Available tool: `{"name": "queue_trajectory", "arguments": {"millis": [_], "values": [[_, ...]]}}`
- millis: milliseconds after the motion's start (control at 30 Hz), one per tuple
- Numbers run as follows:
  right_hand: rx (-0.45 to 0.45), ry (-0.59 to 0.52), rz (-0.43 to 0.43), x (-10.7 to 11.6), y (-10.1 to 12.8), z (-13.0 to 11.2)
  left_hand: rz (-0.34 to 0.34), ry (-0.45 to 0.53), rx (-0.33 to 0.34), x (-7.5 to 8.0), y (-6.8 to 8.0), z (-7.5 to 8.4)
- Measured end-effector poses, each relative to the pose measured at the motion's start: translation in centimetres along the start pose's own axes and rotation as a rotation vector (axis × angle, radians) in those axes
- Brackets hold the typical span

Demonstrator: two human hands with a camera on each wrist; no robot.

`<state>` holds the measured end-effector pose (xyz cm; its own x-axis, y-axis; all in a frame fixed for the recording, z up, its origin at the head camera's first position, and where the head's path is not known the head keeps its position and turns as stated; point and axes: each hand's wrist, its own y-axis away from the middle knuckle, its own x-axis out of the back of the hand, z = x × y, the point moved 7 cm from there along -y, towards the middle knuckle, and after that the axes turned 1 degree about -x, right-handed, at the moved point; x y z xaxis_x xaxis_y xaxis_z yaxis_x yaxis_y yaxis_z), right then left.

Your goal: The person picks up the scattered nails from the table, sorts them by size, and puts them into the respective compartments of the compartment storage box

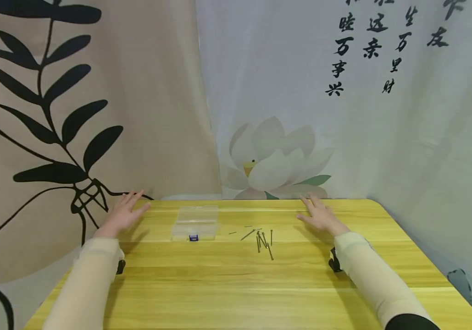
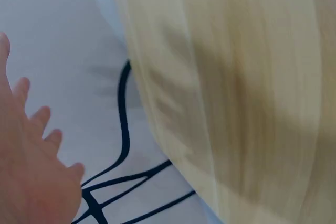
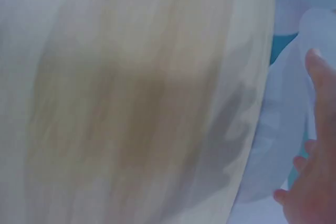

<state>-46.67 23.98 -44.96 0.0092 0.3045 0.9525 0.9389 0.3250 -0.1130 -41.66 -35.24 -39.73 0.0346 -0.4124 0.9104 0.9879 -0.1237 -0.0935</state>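
Fingers are spread flat, nothing gripped: left hand (image 1: pixel 121 214) and right hand (image 1: pixel 320 215) are parked wide, so box (image 1: pixel 196 222) and nails (image 1: pixel 260 238) are left unobstructed on the table (image 1: pixel 236 284).

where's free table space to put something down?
Free: the whole near half of the table, between the sleeves; also the strip between nails and right hand. Crowded: the far middle, with the clear box beside the scattered nails. The left hand sits at the far-left edge.

Behind the yellow wooden table (image 1: pixel 236 293) hang two cloths: a beige leaf-print curtain (image 1: pixel 95 91) beside a white lotus-print curtain (image 1: pixel 343 137).
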Motion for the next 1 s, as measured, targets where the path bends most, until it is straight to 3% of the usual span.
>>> {"name": "queue_trajectory", "arguments": {"millis": [267, 400, 500, 600, 767, 900, 1000], "values": [[0.108, -0.253, -0.045, 0.4, -0.4, -5.0, -0.085, 0.403, 0.036, -0.5, 0.6, 1.1], [0.155, -0.38, -0.074, -0.3, -0.7, -7.3, -0.106, 0.553, 0.061, -1.8, 0.6, 1.4], [0.129, -0.503, -0.11, -1.5, -0.8, -8.5, -0.133, 0.664, 0.083, -3.1, 0.6, 1.6], [0.06, -0.634, -0.131, -2.7, -0.7, -9.3, -0.168, 0.733, 0.104, -4.6, 0.6, 2.0], [-0.064, -0.831, -0.077, -4.3, -0.3, -10.0, -0.192, 0.776, 0.122, -6.6, 1.0, 3.0], [-0.14, -0.904, -0.028, -5.5, 0.1, -9.6, -0.214, 0.8, 0.16, -7.9, 1.6, 3.8], [-0.156, -0.874, 0.0, -6.0, 0.5, -9.2, -0.207, 0.822, 0.204, -8.7, 2.0, 3.9]]}}
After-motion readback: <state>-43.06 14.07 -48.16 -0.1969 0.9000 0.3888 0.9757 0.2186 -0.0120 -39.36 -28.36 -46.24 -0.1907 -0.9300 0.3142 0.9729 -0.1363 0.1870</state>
